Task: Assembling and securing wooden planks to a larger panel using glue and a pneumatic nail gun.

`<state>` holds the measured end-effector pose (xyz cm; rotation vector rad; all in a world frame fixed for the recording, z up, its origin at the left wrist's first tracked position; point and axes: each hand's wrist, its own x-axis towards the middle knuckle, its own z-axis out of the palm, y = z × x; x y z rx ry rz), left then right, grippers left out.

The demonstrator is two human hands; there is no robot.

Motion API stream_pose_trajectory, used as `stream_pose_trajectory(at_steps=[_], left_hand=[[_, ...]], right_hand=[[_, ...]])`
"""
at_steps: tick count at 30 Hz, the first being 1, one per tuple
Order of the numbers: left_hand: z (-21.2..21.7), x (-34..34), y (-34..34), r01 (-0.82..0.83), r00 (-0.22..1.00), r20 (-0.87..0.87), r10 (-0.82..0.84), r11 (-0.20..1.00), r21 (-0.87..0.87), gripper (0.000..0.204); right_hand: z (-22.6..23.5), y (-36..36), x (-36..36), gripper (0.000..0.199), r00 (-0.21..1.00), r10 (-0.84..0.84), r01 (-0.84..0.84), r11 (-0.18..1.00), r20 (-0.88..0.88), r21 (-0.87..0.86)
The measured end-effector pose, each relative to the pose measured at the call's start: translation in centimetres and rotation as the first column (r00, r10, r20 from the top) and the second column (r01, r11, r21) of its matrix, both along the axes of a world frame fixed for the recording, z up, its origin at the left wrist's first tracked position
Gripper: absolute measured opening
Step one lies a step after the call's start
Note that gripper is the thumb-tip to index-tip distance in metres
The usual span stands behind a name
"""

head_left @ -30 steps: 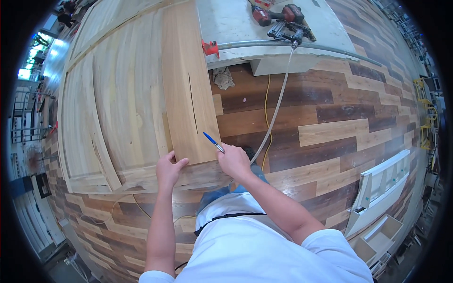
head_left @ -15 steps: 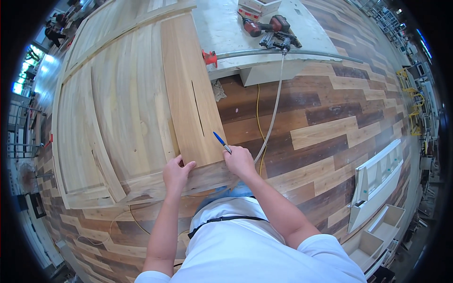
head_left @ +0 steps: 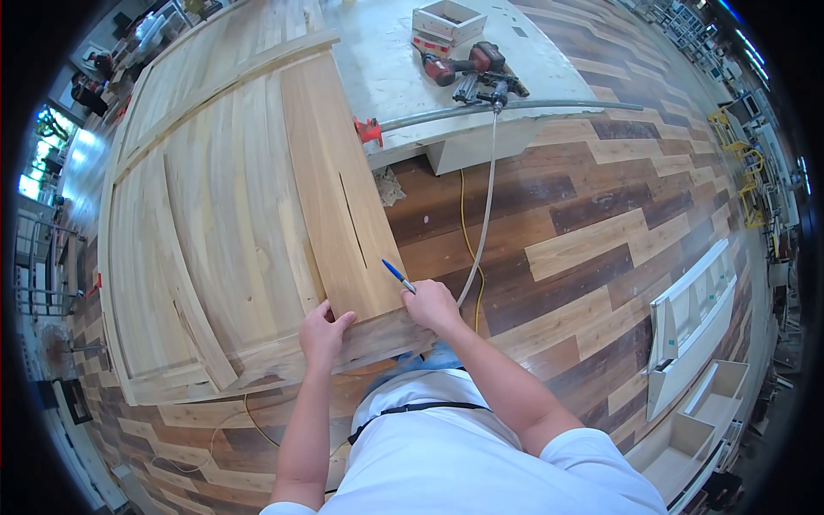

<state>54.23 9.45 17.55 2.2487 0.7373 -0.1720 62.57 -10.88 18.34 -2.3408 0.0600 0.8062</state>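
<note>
A long, smooth wooden board (head_left: 330, 184) with a dark narrow slit lies along the right side of a large pale wooden panel (head_left: 215, 232). At its near left corner my left hand (head_left: 323, 335) grips the board, thumb and forefinger spread around the corner; its other fingers are hidden. My right hand (head_left: 434, 307) is closed around a pen (head_left: 398, 275) with a blue end, which points up and left over the board's right edge. That hand is at the near right corner of the board. A thin wooden strip (head_left: 190, 283) lies farther left on the panel.
A white-topped table (head_left: 549, 64) beyond the panel carries a red and black drill (head_left: 463, 64), an air tool (head_left: 495, 94) with a hose (head_left: 490, 189), and a small box (head_left: 449, 21). A metal bar clamp (head_left: 558, 105) spans its near edge. White cabinet parts (head_left: 691, 322) lie at right.
My view has shifted slightly, so the panel and table appear lower and the table farther left. Both hands keep their places at the board's near end, the pen still held.
</note>
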Motion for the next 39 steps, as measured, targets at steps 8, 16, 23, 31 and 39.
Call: stream_pose_trajectory(at_steps=[8,16,23,31,39], left_hand=[[0.3,0.2,-0.7,0.009,0.999,-0.032,-0.009,1.0,0.005,0.037],[-0.5,-0.2,0.2,0.006,1.0,0.003,-0.006,0.992,0.127,0.034],[-1.0,0.0,-1.1,0.005,0.999,0.032,-0.008,0.995,0.098,0.044],[0.6,-6.0,4.9,-0.183,0.885,0.395,0.246,0.964,-0.19,0.049],[5.6,-21.4,41.8,-0.7,0.596,0.508,0.622,0.713,-0.051,0.039]], right_hand=[[-0.1,-1.1,0.1,0.03,0.997,-0.015,0.019,0.998,-0.071,0.065],[-1.5,-0.6,0.9,0.037,0.996,0.083,-0.084,0.996,0.036,0.042],[-5.0,-4.4,2.2,0.029,0.996,0.052,-0.065,0.979,0.075,0.194],[-4.5,-1.3,2.4,0.028,0.987,-0.116,0.143,0.952,-0.11,0.271],[1.0,1.5,3.4,0.045,0.65,-0.088,0.336,0.924,0.755,-0.182]])
